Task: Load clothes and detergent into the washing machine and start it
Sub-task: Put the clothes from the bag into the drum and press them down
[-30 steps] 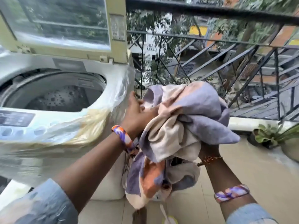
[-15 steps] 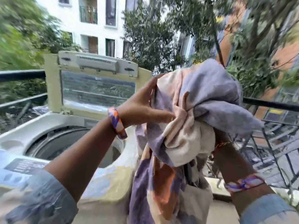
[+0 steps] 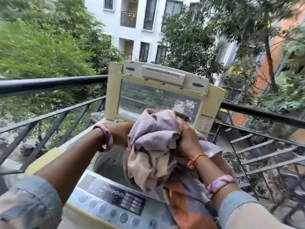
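1 top-load washing machine [image 3: 102, 202], lid [image 3: 158, 96] propped upright at 12 o'clock, drum [image 3: 112, 162] open below it. 1 bundle of clothes [image 3: 153, 156], lilac, cream and orange, held over the drum mouth, its lower end trailing over the machine's front rim toward 5 o'clock.

2 hands on the bundle. Right hand [image 3: 188, 141] fisted around a wad of cloth at the bundle's top. Left hand [image 3: 122, 133] at 9 o'clock of the bundle, fingers buried behind the fabric, so can't tell how tight it grips. 3 wristbands: 1 on the left wrist, 2 on the right.

Control panel [image 3: 115, 194] w/ buttons at 6 o'clock, partly covered by the hanging cloth. Black balcony railing [image 3: 49, 83] runs behind the machine from 9 to 3 o'clock; trees and 1 white apt building [image 3: 142, 27] beyond.
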The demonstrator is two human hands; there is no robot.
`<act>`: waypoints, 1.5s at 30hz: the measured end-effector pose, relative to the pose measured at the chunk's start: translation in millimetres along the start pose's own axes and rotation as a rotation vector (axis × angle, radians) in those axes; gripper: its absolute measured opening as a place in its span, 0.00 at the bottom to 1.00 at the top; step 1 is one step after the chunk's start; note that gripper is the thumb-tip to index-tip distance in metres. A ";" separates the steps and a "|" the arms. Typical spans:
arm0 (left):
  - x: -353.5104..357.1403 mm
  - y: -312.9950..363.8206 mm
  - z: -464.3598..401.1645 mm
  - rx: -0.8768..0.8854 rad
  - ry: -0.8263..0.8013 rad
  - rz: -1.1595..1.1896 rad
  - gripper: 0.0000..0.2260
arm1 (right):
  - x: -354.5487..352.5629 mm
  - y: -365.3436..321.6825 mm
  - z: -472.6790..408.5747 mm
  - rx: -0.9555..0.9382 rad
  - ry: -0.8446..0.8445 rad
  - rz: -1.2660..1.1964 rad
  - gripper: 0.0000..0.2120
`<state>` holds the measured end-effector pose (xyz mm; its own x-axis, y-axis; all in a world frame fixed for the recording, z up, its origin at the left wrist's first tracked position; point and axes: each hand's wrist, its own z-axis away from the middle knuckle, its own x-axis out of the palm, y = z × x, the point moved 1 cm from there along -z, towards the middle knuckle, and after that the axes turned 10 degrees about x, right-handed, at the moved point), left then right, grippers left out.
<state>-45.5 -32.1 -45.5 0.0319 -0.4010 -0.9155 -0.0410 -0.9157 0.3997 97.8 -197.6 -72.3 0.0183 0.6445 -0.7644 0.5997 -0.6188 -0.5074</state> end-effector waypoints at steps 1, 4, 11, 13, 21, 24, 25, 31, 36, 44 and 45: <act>5.5 -12.1 0.7 -0.047 -0.118 -0.113 0.22 | 12.6 -6.4 3.1 -0.047 -0.130 0.042 0.26; 19.5 -36.5 5.2 -0.162 -0.373 -0.247 0.18 | 50.7 -19.1 21.4 -0.046 -0.504 0.136 0.27; 23.0 -35.3 -18.1 -0.030 -0.357 -0.102 0.23 | 23.0 -22.9 26.7 -0.003 -0.582 0.121 0.24; 25.5 -17.1 -33.5 0.045 -0.339 -0.086 0.25 | -1.3 -15.8 29.7 0.034 -0.533 0.109 0.23; 73.0 92.2 -97.5 0.440 -0.358 -0.090 0.38 | -87.3 77.3 80.9 0.376 -0.359 0.104 0.29; 109.1 130.3 -117.0 0.575 -0.331 -0.163 0.45 | -104.2 127.6 113.8 0.505 -0.379 0.094 0.39; 121.9 140.5 -124.7 0.586 -0.330 -0.225 0.49 | -106.2 144.7 125.1 0.567 -0.390 0.073 0.42; 175.4 158.7 -188.0 0.327 -0.438 -0.509 0.60 | -54.4 245.8 176.9 0.788 -0.431 -0.003 0.61; 192.3 159.4 -212.2 0.288 -0.545 -0.547 0.46 | 15.3 272.8 173.1 0.752 -0.390 0.005 0.60; 217.2 139.4 -229.2 0.311 -0.221 -0.558 0.19 | 72.7 281.5 139.9 0.670 -0.276 -0.236 0.09; 218.3 138.6 -229.1 0.316 -0.181 -0.507 0.17 | 72.6 280.2 138.4 0.735 -0.266 -0.237 0.09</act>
<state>184.5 -252.2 -179.5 -0.0435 0.1176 -0.9921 -0.3596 -0.9283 -0.0943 156.4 -386.4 -325.1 -0.2887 0.7242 -0.6263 -0.1154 -0.6757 -0.7281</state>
